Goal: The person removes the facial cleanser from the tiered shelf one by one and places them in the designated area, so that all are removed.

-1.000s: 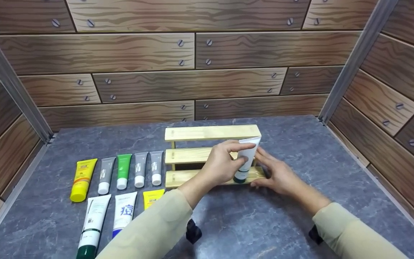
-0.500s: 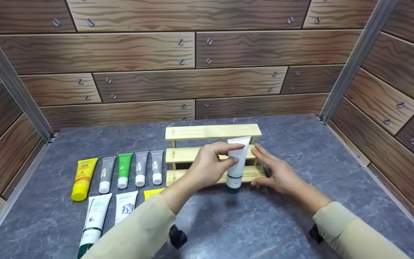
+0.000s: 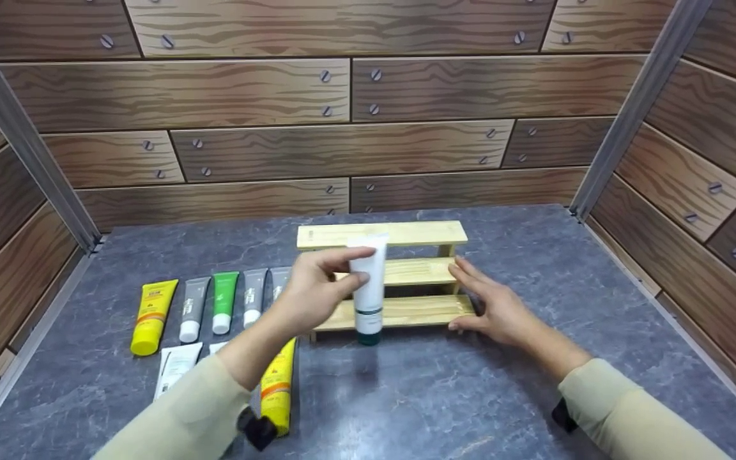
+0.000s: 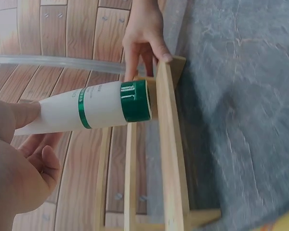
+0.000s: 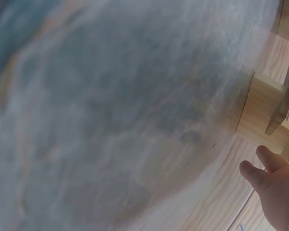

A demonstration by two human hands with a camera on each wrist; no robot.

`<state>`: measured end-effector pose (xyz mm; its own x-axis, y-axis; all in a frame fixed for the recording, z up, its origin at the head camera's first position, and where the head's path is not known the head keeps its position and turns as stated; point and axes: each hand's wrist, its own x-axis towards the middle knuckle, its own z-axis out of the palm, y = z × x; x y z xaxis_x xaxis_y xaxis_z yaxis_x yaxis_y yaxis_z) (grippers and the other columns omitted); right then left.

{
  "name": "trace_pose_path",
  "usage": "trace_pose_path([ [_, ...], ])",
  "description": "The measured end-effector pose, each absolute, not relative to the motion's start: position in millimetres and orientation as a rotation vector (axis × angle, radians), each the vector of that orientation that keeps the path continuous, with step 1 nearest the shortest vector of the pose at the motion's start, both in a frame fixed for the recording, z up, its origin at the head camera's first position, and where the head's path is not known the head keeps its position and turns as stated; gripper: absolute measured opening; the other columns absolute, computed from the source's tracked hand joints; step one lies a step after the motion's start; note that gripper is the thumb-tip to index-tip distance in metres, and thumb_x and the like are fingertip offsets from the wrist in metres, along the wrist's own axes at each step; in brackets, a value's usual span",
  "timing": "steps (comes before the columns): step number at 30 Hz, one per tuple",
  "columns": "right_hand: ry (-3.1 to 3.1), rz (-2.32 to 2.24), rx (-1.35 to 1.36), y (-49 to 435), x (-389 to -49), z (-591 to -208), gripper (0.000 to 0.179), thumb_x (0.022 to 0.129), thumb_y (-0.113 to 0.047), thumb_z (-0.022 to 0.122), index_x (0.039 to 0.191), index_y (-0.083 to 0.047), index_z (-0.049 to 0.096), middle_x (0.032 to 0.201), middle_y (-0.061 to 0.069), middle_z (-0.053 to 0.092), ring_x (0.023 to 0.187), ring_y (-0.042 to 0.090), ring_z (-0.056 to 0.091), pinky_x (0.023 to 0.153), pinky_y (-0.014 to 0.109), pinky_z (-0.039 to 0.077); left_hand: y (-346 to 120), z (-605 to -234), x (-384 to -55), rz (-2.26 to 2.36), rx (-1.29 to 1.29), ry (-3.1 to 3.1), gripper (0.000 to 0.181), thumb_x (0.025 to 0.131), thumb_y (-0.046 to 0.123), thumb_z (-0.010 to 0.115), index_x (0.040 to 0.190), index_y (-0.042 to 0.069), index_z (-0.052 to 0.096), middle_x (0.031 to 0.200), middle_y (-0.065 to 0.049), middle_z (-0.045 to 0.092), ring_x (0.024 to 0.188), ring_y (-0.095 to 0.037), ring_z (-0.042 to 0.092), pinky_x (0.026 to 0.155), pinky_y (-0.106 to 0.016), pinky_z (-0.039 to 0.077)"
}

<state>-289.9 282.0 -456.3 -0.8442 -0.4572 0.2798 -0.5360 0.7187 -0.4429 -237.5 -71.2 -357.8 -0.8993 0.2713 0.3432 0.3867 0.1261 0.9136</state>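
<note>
My left hand (image 3: 317,287) pinches a white squeeze tube (image 3: 371,281) near its flat end, between thumb and fingers. The tube hangs almost upright, dark green cap (image 4: 136,101) downward, in front of a three-step wooden display rack (image 3: 416,310). In the left wrist view the cap is close to the lowest step; whether they touch I cannot tell. My right hand (image 3: 502,313) rests at the rack's right end with fingers spread. Its thumb touches the front corner of the lowest step, and its fingers reach to the middle step's end. The right wrist view shows only part of this hand (image 5: 277,187).
Left of the rack lie a yellow tube (image 3: 154,316), grey tubes (image 3: 194,306) and a green tube (image 3: 223,300) in a row. Nearer are a white tube (image 3: 176,367) and another yellow tube (image 3: 277,390), partly behind my left sleeve. Wood-patterned walls (image 3: 266,96) enclose the table.
My left hand has carried the white tube leftward from the right part of the lowest step, past the rack's middle. My right hand stays at the rack's right end.
</note>
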Motion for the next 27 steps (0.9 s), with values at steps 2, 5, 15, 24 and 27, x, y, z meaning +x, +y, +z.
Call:
trace_pose_path([
  [2,-2.771,0.783,0.807,282,-289,-457,0.103,0.079,-0.04,0.092,0.164,-0.012,0.04,0.172,0.012,0.027,0.149,0.046,0.038,0.118,0.063,0.033,-81,-356,-235,-1.902,-0.629,-2.29,0.037,0.094,-0.004,0.076,0.129,0.005,0.076,0.11,-0.018,0.077,0.078,-0.018,0.063,0.076,-0.04,0.064],
  [5,-2.765,0.774,0.811,282,-289,-458,0.103,0.079,-0.039,0.092,0.164,-0.012,0.04,0.172,0.012,0.028,0.149,0.046,0.039,0.118,0.062,0.034,-97,-355,-232,-1.852,-0.577,-2.311,0.037,0.094,-0.003,0.076,0.13,0.007,0.076,0.108,-0.016,0.077,0.077,-0.02,0.063,0.073,-0.037,0.063],
  [15,-2.776,0.759,0.796,283,-289,-457,0.106,0.078,-0.039,0.093,0.165,-0.014,0.038,0.173,0.009,0.025,0.149,0.046,0.038,0.118,0.063,0.033,-141,-347,-221,-1.789,-0.421,-2.31,0.038,0.094,-0.001,0.077,0.131,0.008,0.076,0.11,-0.014,0.077,0.09,-0.023,0.068,0.075,-0.026,0.057],
  [24,-2.815,0.763,0.777,282,-288,-456,0.109,0.077,-0.042,0.093,0.166,-0.017,0.036,0.174,0.005,0.021,0.15,0.045,0.036,0.119,0.062,0.031,-172,-340,-205,-1.75,-0.307,-2.383,0.038,0.099,0.011,0.078,0.136,0.016,0.074,0.113,-0.009,0.076,0.092,-0.024,0.065,0.072,-0.024,0.054],
  [27,-2.816,0.765,0.779,282,-289,-455,0.109,0.077,-0.04,0.093,0.166,-0.016,0.036,0.174,0.005,0.022,0.151,0.044,0.036,0.12,0.061,0.031,-181,-339,-200,-1.738,-0.277,-2.385,0.038,0.099,0.013,0.078,0.136,0.016,0.074,0.11,-0.009,0.075,0.087,-0.023,0.062,0.068,-0.024,0.051],
])
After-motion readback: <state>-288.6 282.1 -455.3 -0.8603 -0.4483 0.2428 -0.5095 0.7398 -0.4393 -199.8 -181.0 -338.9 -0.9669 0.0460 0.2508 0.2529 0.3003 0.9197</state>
